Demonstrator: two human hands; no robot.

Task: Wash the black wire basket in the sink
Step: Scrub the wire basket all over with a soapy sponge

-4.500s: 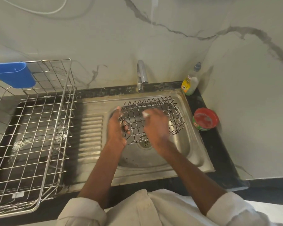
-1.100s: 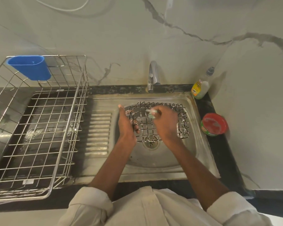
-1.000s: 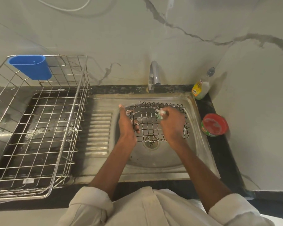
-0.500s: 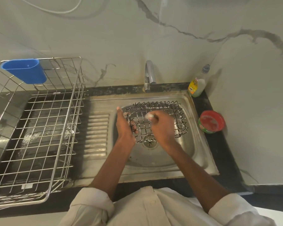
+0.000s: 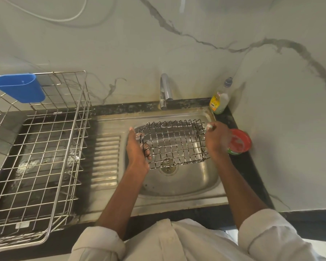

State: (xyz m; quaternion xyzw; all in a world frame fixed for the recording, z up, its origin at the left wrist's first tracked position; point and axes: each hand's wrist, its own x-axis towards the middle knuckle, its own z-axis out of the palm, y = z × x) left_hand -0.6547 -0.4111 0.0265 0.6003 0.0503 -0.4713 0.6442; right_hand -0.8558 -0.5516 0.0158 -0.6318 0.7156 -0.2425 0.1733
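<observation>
The black wire basket (image 5: 174, 143), streaked with white suds, is tilted inside the steel sink (image 5: 179, 183). My left hand (image 5: 137, 149) grips its left edge, fingers hooked through the wires. My right hand (image 5: 215, 137) is at the basket's right rim, closed on a small soapy scrubber (image 5: 209, 126) that sticks out above the fingers. No water runs from the tap (image 5: 165, 91).
A steel dish rack (image 5: 40, 153) with a blue cup holder (image 5: 19, 87) stands on the left. A dish soap bottle (image 5: 220, 98) and a red soap tub (image 5: 239, 142) sit at the sink's right edge. The ribbed drainboard (image 5: 105, 159) lies between rack and basin.
My right hand with the scrubber has moved from the middle of the basket to its right rim. My left hand keeps its hold on the left edge.
</observation>
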